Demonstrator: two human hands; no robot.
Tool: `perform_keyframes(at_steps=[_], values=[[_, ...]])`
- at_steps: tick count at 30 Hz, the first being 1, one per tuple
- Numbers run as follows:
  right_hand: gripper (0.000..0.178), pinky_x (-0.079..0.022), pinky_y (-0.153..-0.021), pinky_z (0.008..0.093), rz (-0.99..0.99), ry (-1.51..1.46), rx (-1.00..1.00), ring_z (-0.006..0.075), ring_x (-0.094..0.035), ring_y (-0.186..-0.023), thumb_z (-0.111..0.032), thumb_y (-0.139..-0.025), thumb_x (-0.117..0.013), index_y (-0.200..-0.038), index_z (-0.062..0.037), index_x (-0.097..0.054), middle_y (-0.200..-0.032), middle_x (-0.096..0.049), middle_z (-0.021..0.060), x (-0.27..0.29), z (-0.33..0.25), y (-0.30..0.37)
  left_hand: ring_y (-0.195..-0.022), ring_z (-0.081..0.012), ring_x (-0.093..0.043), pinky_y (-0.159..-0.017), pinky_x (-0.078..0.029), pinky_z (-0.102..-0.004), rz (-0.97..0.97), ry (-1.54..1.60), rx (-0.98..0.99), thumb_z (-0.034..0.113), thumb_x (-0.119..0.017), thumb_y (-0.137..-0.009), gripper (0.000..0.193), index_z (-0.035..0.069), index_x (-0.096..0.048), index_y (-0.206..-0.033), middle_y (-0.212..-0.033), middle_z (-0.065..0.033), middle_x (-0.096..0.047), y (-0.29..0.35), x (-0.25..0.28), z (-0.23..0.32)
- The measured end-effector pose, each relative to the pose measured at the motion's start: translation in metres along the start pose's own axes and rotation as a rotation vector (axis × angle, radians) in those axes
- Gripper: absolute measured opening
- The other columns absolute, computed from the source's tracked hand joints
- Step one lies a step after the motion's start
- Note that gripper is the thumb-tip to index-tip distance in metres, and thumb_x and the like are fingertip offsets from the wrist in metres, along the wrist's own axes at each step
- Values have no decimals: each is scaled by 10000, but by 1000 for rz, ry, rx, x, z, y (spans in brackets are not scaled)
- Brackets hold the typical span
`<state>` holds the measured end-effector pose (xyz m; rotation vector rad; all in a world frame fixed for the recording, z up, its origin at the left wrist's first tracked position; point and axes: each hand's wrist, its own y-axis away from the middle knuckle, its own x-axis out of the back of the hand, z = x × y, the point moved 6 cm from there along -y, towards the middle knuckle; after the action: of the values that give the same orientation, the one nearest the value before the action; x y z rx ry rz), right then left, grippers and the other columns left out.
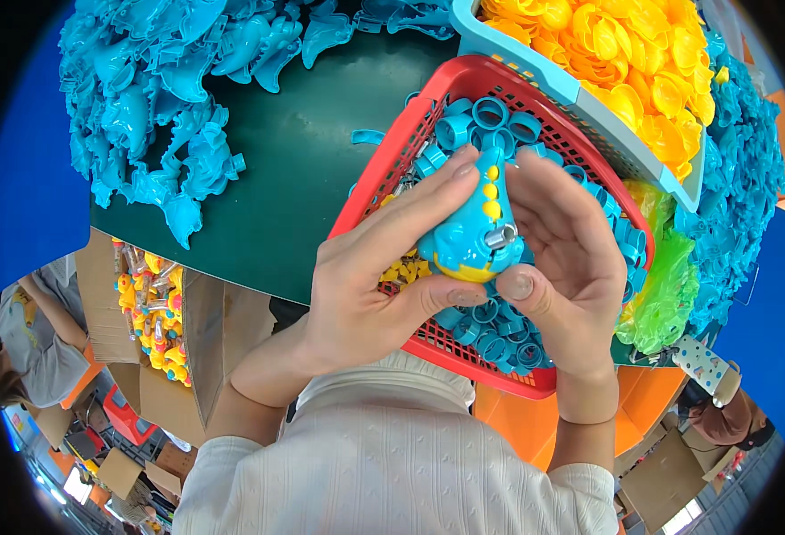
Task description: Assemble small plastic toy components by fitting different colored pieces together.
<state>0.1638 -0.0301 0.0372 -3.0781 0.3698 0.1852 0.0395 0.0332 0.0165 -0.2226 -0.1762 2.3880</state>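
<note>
Between my two hands is a blue plastic toy body (473, 227) with a row of yellow bumps down its back, a yellow rim at its near end and a small metal cylinder (501, 236) sticking out. My left hand (384, 259) wraps its left side, thumb along the near end. My right hand (566, 254) curves round the right side, its thumb tip close to the left thumb. Below them stands a red plastic basket (357, 201) holding many blue rings (491, 113), with small yellow pieces (406, 270) at its left side.
Blue plastic shells (156, 71) are heaped on the dark green tabletop (285, 143). A light blue basket (571, 94) of yellow shells (624, 53) rests behind the red one. At right are a green plastic bag (665, 285) and more blue parts (736, 169). A cardboard box (205, 330) stands lower left.
</note>
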Motion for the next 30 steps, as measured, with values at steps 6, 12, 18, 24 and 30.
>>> perform_keyframes(at_steps=[6, 12, 18, 24, 30], values=[[692, -377, -938, 322, -76, 22, 5, 186, -495, -1063, -147, -715, -736, -1278, 42, -381, -1145, -486, 109, 2, 8, 0, -1183, -328, -450, -923, -427, -358, -104, -190, -126, 115, -700, -712, 620, -29, -440, -1255, -1311, -229, -405, -1, -3, 9], [719, -376, -921, 309, -30, -56, 28, 175, -488, -1031, -192, -702, -751, -1270, 51, -383, -1086, -464, 83, 0, 7, -3, -1173, -349, -453, -908, -439, -366, -96, -266, -177, 145, -672, -743, 582, -28, -445, -1250, -1303, -237, -409, -3, -5, 13], [661, -419, -858, 299, -60, 121, 49, 190, -528, -967, -98, -687, -741, -1249, 65, -433, -1065, -509, 122, 5, -2, -5, -1180, -337, -453, -935, -415, -364, -72, -147, -159, 131, -678, -734, 573, -29, -461, -1239, -1295, -230, -425, -1, -2, 7], [698, -451, -806, 293, -91, 294, 192, 205, -551, -916, -100, -642, -767, -1242, 64, -450, -1032, -545, 148, 4, -9, -3, -1184, -329, -452, -941, -411, -363, -99, -91, -126, 126, -690, -712, 578, -30, -477, -1227, -1294, -218, -434, 0, -2, 10], [789, -419, -902, 342, -114, 384, 147, 219, -515, -1030, -253, -626, -794, -1234, 99, -436, -1129, -494, 147, 5, -8, 1, -1150, -321, -486, -891, -456, -350, -100, -262, -184, 110, -692, -701, 568, -14, -492, -1218, -1284, -210, -447, 0, -4, 16]])
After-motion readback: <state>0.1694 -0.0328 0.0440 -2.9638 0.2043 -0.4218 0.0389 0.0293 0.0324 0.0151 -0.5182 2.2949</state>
